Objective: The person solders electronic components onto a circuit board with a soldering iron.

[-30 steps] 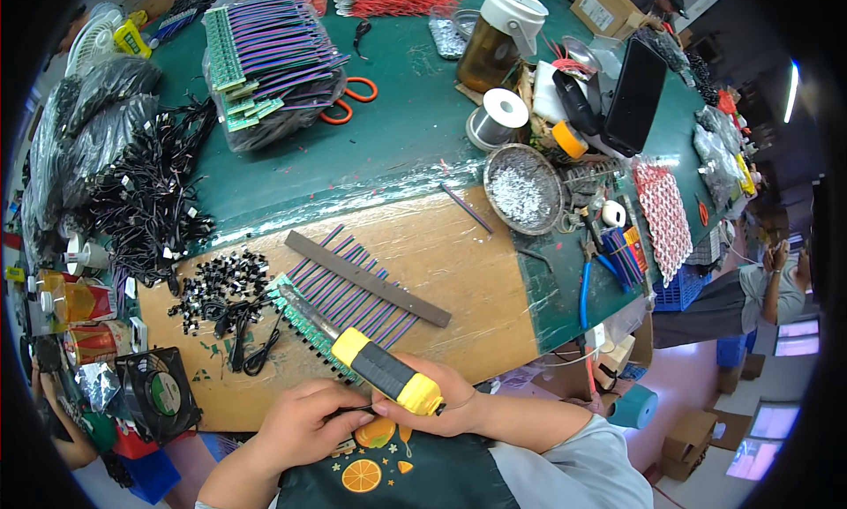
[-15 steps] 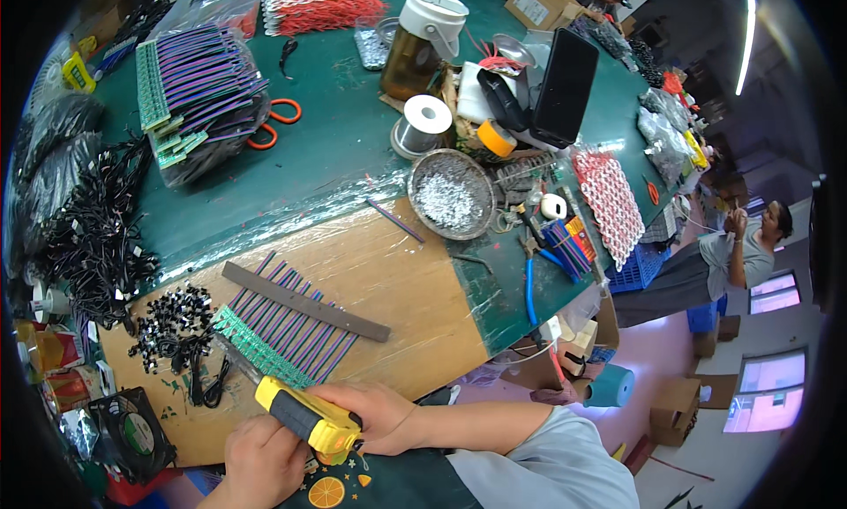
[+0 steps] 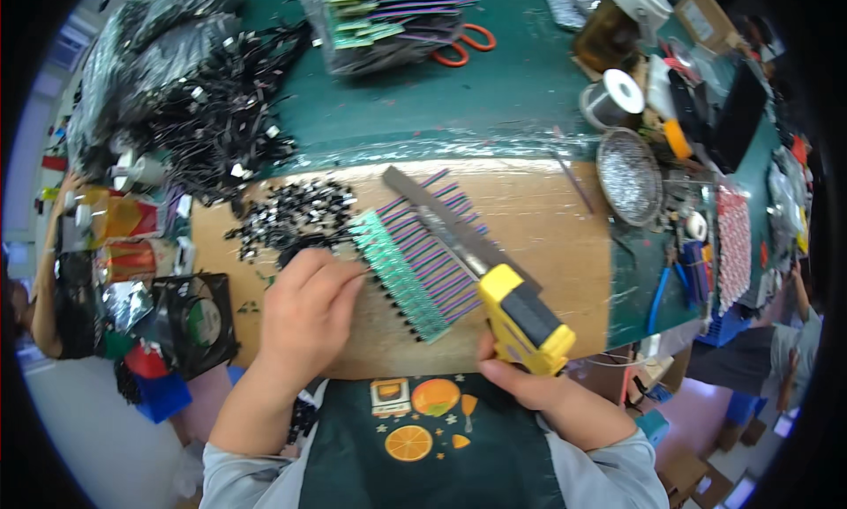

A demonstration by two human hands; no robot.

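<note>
Left hand (image 3: 304,310): lower left of centre, now flat on the board, fingers pressed together beside black clips (image 3: 291,218).
Wire strip (image 3: 415,266): centre, under metal bar (image 3: 459,227).
Right hand (image 3: 520,377): lower right, wrapped around yellow tool (image 3: 520,319), tip newly brought onto the strip; work on it apparently beginning.

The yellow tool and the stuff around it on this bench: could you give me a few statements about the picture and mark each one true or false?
1. The right hand holds the yellow and black tool. True.
2. The left hand holds the orange-handled scissors. False: the scissors lie far back on the green mat; the left hand rests beside the row of green connectors with purple wires.
3. A grey metal bar lies across the purple wires. True.
4. The round metal dish sits to the person's left. False: it is at the right.
5. A heap of small black parts lies on the wooden board. True.
</note>
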